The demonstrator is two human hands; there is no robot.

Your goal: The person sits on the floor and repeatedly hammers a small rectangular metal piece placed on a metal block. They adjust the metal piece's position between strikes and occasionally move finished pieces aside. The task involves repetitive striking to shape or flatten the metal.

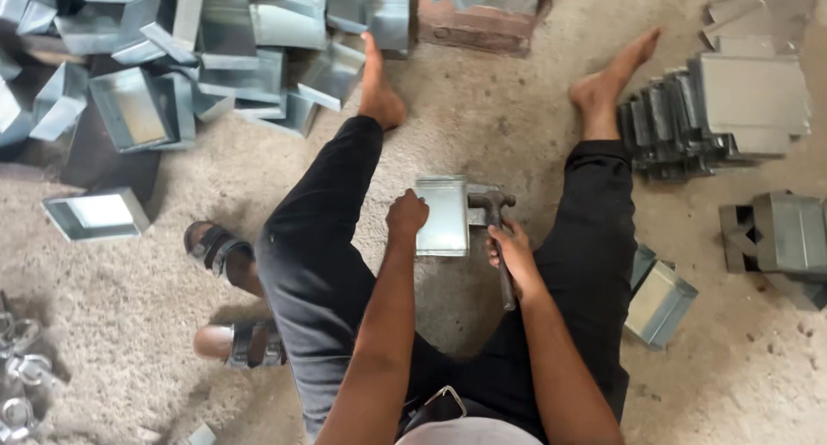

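So this is mid-hammering, sitting on a sandy concrete floor [482, 118] with legs spread. The left hand [405, 214] is clenched down on the left edge of a small galvanized sheet-metal tray [441, 214], pinning it flat in the centre of the frame, between the knees. The right hand [514, 254] is wrapped tight around the handle of a hammer [495, 230], and the hammer head sits right at the tray's right edge, touching it or just off it, can't quite tell which.

My read: the step in hand is beating down or folding that right-hand lip of the tray. The next blow wants the tray held dead still and the left-hand fingers kept well back from the edge being struck, since the piece is small and the head lands close to them.

Around it: a big jumble of box-shaped metal pieces [172, 57] in the upper left of the frame, one loose open box [95, 214] at the left, a neat stack of folded sheets [715, 118] in the upper right, and another piece [659, 303] just beside the right thigh. A pair of sandalled feet [226, 294] belonging to someone else shows at the lower left.
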